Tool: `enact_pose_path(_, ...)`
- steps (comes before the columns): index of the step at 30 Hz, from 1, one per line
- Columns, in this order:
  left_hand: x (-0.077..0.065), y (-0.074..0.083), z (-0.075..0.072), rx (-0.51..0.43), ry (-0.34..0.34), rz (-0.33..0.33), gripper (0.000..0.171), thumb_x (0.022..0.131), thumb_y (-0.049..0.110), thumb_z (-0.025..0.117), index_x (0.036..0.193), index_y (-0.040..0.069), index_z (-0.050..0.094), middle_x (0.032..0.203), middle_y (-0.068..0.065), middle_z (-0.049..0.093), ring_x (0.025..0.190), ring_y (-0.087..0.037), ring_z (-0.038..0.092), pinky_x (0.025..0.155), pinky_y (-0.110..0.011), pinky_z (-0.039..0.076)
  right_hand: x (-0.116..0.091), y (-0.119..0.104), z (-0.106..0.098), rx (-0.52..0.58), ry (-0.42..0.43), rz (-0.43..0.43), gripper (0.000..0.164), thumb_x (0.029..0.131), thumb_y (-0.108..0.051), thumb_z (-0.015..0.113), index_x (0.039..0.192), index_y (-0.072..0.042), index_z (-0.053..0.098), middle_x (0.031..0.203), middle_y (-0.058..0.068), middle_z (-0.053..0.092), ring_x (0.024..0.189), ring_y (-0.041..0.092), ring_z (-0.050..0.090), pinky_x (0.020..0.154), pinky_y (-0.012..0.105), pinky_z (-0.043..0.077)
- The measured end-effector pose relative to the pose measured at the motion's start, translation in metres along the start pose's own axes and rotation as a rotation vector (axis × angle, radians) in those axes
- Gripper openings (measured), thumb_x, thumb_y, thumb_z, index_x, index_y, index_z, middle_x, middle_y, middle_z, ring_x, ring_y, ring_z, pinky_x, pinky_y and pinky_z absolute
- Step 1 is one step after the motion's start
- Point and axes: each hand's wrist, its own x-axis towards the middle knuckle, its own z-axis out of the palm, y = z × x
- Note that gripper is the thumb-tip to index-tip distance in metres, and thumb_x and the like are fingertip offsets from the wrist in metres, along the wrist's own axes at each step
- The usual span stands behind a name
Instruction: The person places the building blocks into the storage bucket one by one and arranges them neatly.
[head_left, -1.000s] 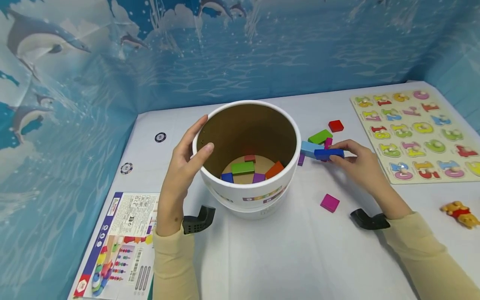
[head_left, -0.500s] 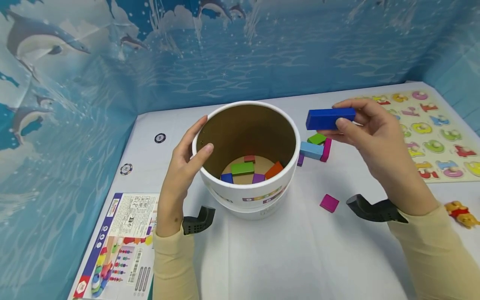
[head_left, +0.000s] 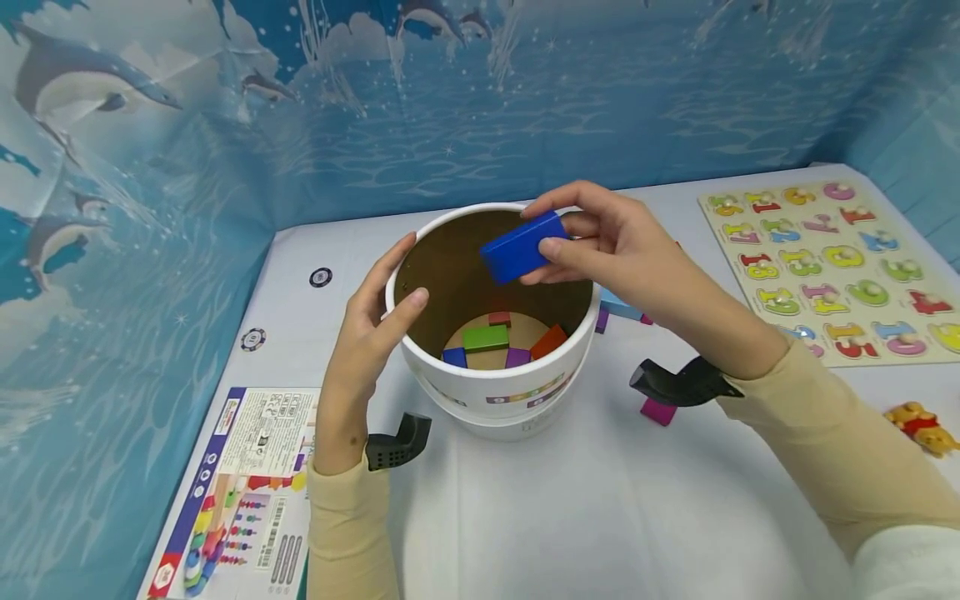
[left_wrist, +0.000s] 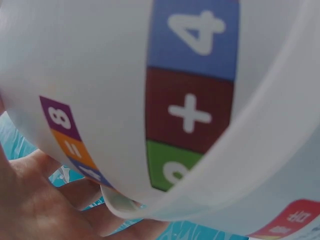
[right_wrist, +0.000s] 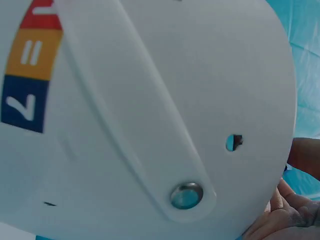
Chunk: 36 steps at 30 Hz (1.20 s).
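Observation:
My right hand (head_left: 615, 242) pinches a dark blue rectangular block (head_left: 517, 250) between thumb and fingers, tilted over the mouth of a white bucket (head_left: 450, 392). Thumb over the rim, my left hand (head_left: 367, 333) grips the bucket's left side; its fingers (left_wrist: 90, 195) lie along the outside in the left wrist view. On the bucket's floor are a green block (head_left: 485, 338), an orange block (head_left: 549, 342), a purple block (head_left: 517, 357), a small blue block (head_left: 454, 357) and a red block (head_left: 499, 318). The bucket wall (right_wrist: 225, 75) fills much of the right wrist view, largely hiding the right hand.
Right of the bucket, a light blue block (head_left: 620, 307) and a purple block (head_left: 602, 321) show partly behind my arm. A magenta block (head_left: 658, 412) lies nearer. Farther right are a number puzzle board (head_left: 821, 242) and a bear figure (head_left: 922, 427). A printed box (head_left: 255, 450) lies left.
My right hand has lifted the dark blue block off the pile of blocks at the right and carried it left over the bucket's mouth. The left hand has stayed on the bucket.

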Motion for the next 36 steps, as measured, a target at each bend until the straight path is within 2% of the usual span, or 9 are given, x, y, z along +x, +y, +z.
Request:
enact_pose_path(8, 0.0, 0.001, 0.001, -0.007, -0.002, -0.004, 0.055, 0.084, 0.016, 0.052, 0.137, 0.013, 0.035, 0.139, 0.003, 0.034, 0.126, -0.015, 0.03, 0.097, -0.046, 0.032, 0.014, -0.001, 0.002, -0.147, -0.159, 0.008, 0.037, 0.088, -0.009, 0.053, 0.121, 0.001, 0.042, 0.093, 0.018, 0.06, 0.077, 0.029, 0.064, 0.073, 0.035, 0.05)
enact_pose_path(17, 0.0, 0.001, 0.002, 0.001, -0.005, -0.008, 0.055, 0.084, 0.018, 0.052, 0.137, 0.012, 0.035, 0.139, 0.003, 0.032, 0.127, -0.015, 0.028, 0.098, -0.047, 0.03, 0.012, -0.002, 0.009, -0.456, -0.26, -0.001, 0.036, 0.085, -0.015, 0.058, 0.119, -0.01, 0.048, 0.084, 0.0, 0.064, 0.067, 0.011, 0.063, 0.067, 0.028, 0.051)
enact_pose_path(19, 0.001, 0.001, 0.002, 0.0, -0.007, -0.006, 0.056, 0.085, 0.019, 0.053, 0.137, 0.012, 0.035, 0.139, 0.002, 0.032, 0.128, -0.016, 0.028, 0.098, -0.048, 0.029, 0.01, -0.002, 0.01, -0.496, -0.282, -0.011, 0.036, 0.085, -0.017, 0.058, 0.119, -0.012, 0.048, 0.085, -0.003, 0.064, 0.067, 0.009, 0.062, 0.067, 0.026, 0.051)
enact_pose_path(21, 0.001, 0.001, 0.003, -0.003, -0.008, -0.004, 0.056, 0.084, 0.018, 0.053, 0.137, 0.011, 0.035, 0.139, 0.001, 0.033, 0.127, -0.016, 0.028, 0.098, -0.048, 0.029, 0.009, -0.001, 0.009, -0.485, -0.282, -0.035, 0.035, 0.085, -0.017, 0.058, 0.119, -0.012, 0.049, 0.086, -0.003, 0.065, 0.068, 0.01, 0.062, 0.067, 0.026, 0.05)
enact_pose_path(26, 0.002, 0.001, 0.005, -0.002, -0.008, -0.003, 0.056, 0.083, 0.015, 0.052, 0.136, 0.012, 0.036, 0.138, 0.002, 0.034, 0.127, -0.014, 0.029, 0.097, -0.047, 0.031, -0.002, 0.003, -0.001, -0.205, -0.188, -0.148, 0.029, 0.088, -0.004, 0.052, 0.116, -0.002, 0.051, 0.09, 0.012, 0.064, 0.073, 0.023, 0.063, 0.072, 0.031, 0.051)
enact_pose_path(28, 0.002, 0.001, 0.005, 0.0, -0.011, -0.004, 0.055, 0.084, 0.015, 0.052, 0.137, 0.012, 0.036, 0.139, 0.002, 0.033, 0.127, -0.014, 0.028, 0.097, -0.047, 0.031, -0.011, 0.004, -0.009, -0.104, -0.104, -0.185, 0.027, 0.088, 0.002, 0.049, 0.115, 0.002, 0.051, 0.092, 0.017, 0.063, 0.078, 0.027, 0.062, 0.075, 0.033, 0.05)
enact_pose_path(30, 0.002, 0.001, 0.004, 0.001, -0.013, -0.006, 0.055, 0.084, 0.016, 0.052, 0.137, 0.013, 0.036, 0.139, 0.003, 0.033, 0.128, -0.014, 0.027, 0.098, -0.047, 0.031, -0.02, 0.007, -0.02, -0.058, 0.014, -0.198, 0.027, 0.087, 0.002, 0.049, 0.114, 0.004, 0.052, 0.095, 0.018, 0.062, 0.085, 0.027, 0.061, 0.078, 0.029, 0.048)
enact_pose_path(33, 0.002, 0.001, 0.002, 0.0, -0.012, -0.011, 0.055, 0.085, 0.019, 0.053, 0.137, 0.013, 0.036, 0.14, 0.003, 0.032, 0.128, -0.014, 0.026, 0.098, -0.046, 0.03, -0.028, 0.023, -0.044, -0.146, 0.226, -0.146, 0.028, 0.087, -0.002, 0.052, 0.115, 0.002, 0.052, 0.102, 0.016, 0.06, 0.094, 0.024, 0.057, 0.08, 0.023, 0.047)
enact_pose_path(36, 0.0, 0.001, 0.001, -0.004, -0.006, -0.018, 0.055, 0.086, 0.021, 0.053, 0.137, 0.012, 0.035, 0.14, 0.002, 0.031, 0.129, -0.013, 0.025, 0.099, -0.046, 0.029, -0.031, 0.057, -0.071, -0.37, 0.342, 0.009, 0.034, 0.088, -0.016, 0.054, 0.12, -0.006, 0.051, 0.111, 0.011, 0.057, 0.101, 0.019, 0.054, 0.078, 0.015, 0.045)
